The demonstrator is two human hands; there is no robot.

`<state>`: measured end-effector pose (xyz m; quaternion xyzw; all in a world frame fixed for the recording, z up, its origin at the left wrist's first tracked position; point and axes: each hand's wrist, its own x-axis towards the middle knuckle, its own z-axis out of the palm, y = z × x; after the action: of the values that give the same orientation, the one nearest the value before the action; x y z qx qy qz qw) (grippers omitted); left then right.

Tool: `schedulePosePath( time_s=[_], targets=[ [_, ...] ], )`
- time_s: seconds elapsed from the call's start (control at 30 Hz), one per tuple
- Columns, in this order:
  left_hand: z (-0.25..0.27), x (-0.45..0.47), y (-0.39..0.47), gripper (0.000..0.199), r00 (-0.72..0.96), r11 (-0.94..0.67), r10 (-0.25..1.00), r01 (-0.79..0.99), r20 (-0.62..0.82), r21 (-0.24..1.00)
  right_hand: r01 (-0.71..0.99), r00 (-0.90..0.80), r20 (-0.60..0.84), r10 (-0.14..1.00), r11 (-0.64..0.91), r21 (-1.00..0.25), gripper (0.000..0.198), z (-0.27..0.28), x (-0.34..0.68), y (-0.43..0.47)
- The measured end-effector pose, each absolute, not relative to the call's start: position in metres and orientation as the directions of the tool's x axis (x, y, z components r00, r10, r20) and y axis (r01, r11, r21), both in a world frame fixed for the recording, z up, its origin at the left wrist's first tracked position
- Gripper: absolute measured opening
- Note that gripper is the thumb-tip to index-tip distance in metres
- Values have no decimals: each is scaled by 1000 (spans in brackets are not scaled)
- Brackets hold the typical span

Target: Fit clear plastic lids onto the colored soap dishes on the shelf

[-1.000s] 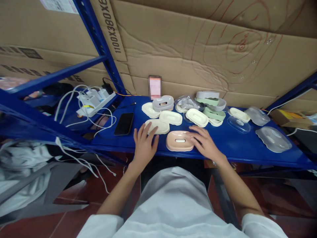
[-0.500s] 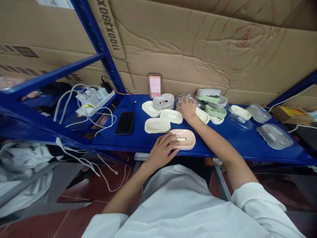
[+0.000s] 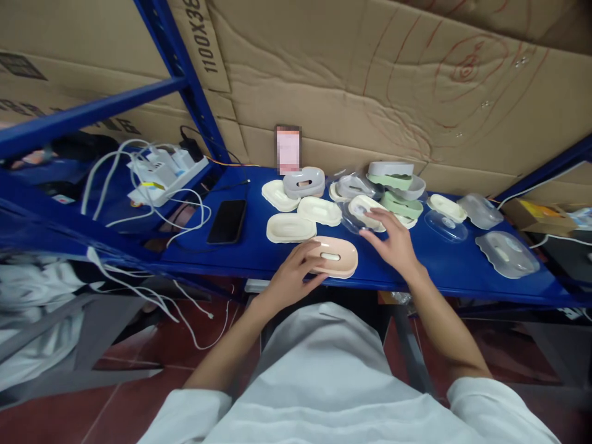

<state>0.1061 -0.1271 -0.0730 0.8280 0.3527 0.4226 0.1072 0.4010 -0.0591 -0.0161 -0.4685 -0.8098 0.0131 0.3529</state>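
My left hand (image 3: 298, 271) grips the left end of a peach oval soap dish (image 3: 345, 256) with a slot in its middle, near the table's front edge. My right hand (image 3: 393, 237) pinches a clear plastic lid (image 3: 352, 221) between thumb and fingers, just above the table. Behind the lid lies a cream oval tray (image 3: 363, 203), partly covered by the fingers. To the left are more cream trays (image 3: 291, 228) and a grey soap dish (image 3: 304, 183). Green soap dishes (image 3: 400, 205) are stacked beyond my right hand.
Clear lids (image 3: 506, 254) lie at the right. A black phone (image 3: 226, 222) rests on the blue table (image 3: 250, 262) at the left, near a power strip (image 3: 171, 179) with tangled white cables. Another phone (image 3: 288, 151) leans against the cardboard (image 3: 333, 117). Blue shelf posts (image 3: 194, 105) rise at the side.
My right hand has come back toward me and to the right from the rear dishes, bringing a clear lid. The left hand stays on the peach soap dish.
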Motion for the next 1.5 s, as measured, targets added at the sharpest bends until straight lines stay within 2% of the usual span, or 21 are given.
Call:
schedulePosePath(
  time_s=[0.17,0.33,0.5,0.73,0.9,1.07,1.37,1.5],
  targets=[
    [-73,105,-127,24,389,-722,687,462,614,516,628,-337,447,829,552,-549,41,-47,430,-110],
    [-69,104,-129,52,414,-698,715,466,563,543,552,-456,390,800,598,-581,40,-55,418,-113],
    [-72,102,-130,65,410,-666,746,449,525,596,521,-496,429,755,653,-549,54,-55,390,-111],
    [-75,99,-129,69,400,-667,745,460,534,586,510,-571,412,710,700,-500,46,-54,392,-115],
    [-73,97,-127,59,374,-645,764,453,526,615,467,-591,452,668,740,-484,52,-57,390,-118],
    [-76,97,-124,54,342,-631,775,456,531,628,480,-604,510,613,790,-381,67,-67,383,-123],
    [-81,96,-122,49,320,-659,748,464,582,592,503,-608,561,562,819,-275,74,-71,382,-126],
    [-82,97,-122,48,302,-661,743,477,598,580,505,-618,551,561,820,-269,75,-70,382,-126]
  ],
)
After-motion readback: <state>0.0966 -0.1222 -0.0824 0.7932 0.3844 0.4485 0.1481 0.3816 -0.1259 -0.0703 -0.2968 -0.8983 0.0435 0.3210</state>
